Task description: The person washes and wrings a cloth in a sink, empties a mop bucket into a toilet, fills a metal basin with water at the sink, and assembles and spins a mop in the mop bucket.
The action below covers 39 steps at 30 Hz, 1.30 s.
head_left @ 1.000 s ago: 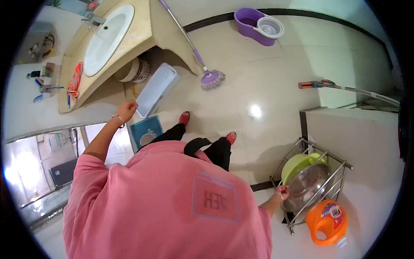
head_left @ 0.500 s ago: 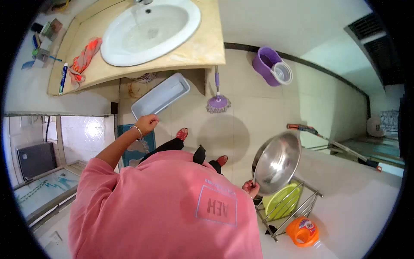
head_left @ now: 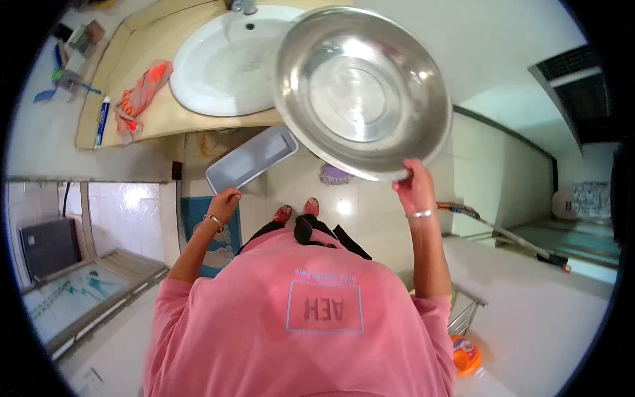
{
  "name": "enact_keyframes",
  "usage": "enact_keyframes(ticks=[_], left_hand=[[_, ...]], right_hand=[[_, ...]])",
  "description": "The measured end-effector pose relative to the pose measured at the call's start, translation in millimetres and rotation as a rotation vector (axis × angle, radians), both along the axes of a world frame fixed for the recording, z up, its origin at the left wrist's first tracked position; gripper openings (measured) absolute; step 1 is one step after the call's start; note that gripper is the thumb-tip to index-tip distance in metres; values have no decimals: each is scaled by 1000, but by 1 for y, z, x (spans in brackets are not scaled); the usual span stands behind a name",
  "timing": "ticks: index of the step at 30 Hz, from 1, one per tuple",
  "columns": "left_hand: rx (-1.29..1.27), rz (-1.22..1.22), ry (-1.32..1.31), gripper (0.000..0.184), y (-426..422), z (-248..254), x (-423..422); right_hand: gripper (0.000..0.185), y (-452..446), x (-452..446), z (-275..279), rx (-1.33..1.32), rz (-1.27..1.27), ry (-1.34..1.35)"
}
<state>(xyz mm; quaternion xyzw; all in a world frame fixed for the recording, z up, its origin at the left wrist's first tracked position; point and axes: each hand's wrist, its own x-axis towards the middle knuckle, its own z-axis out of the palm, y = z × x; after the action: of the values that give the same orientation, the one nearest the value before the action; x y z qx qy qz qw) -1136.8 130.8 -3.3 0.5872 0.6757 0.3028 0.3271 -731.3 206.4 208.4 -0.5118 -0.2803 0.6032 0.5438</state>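
Observation:
A large shiny stainless steel basin is held up at the right, its inside facing me. My right hand is closed on its near rim, thumb and fingers pinching the edge. The basin overlaps the right part of the white sink in view. My left hand is closed on the near end of a long grey plastic tub, which is tilted below the counter's front edge. No contents are visible in the tub or the basin.
A pink-orange cloth and a toothpaste tube lie on the yellowish counter. A purple mop head shows below the basin. A blue mat is at the left. An orange container and a metal rack are low at the right.
My right hand has lifted the steel basin from beside the rack up and left, towards the sink. The grey tub in my left hand has shifted slightly right and down. My feet have come together.

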Motion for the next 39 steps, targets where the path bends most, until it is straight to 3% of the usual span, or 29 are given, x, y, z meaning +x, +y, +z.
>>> enact_keyframes(ticks=[4, 8, 12, 17, 26, 29, 32, 34, 36, 39], left_hand=[[27, 161, -181, 12, -19, 1, 23], [-14, 218, -179, 11, -36, 2, 29], [26, 252, -191, 14, -42, -9, 14], [-36, 303, -107, 17, -44, 5, -13], [-45, 305, -234, 14, -42, -23, -57], [-27, 255, -144, 13, -28, -67, -79], [-26, 138, -177, 14, -1, -20, -76], [-105, 109, -258, 13, -1, -19, -81], [-136, 64, -286, 13, 8, -16, -92], [-181, 48, -299, 12, 14, 0, -93]], right_hand=[[21, 60, -38, 25, -69, 294, -25], [22, 99, -89, 38, -134, 367, -63], [20, 135, -136, 18, -147, 465, -16], [20, 155, -182, -23, -123, 415, 101], [24, 158, -228, -44, -137, 304, 178], [22, 161, -241, -43, -92, 292, 216], [17, 157, -253, -8, -97, 237, 227], [19, 172, -269, -33, -72, 192, 119], [20, 157, -282, -8, -102, 185, 332], [32, 156, -315, -14, -177, 75, 302]])
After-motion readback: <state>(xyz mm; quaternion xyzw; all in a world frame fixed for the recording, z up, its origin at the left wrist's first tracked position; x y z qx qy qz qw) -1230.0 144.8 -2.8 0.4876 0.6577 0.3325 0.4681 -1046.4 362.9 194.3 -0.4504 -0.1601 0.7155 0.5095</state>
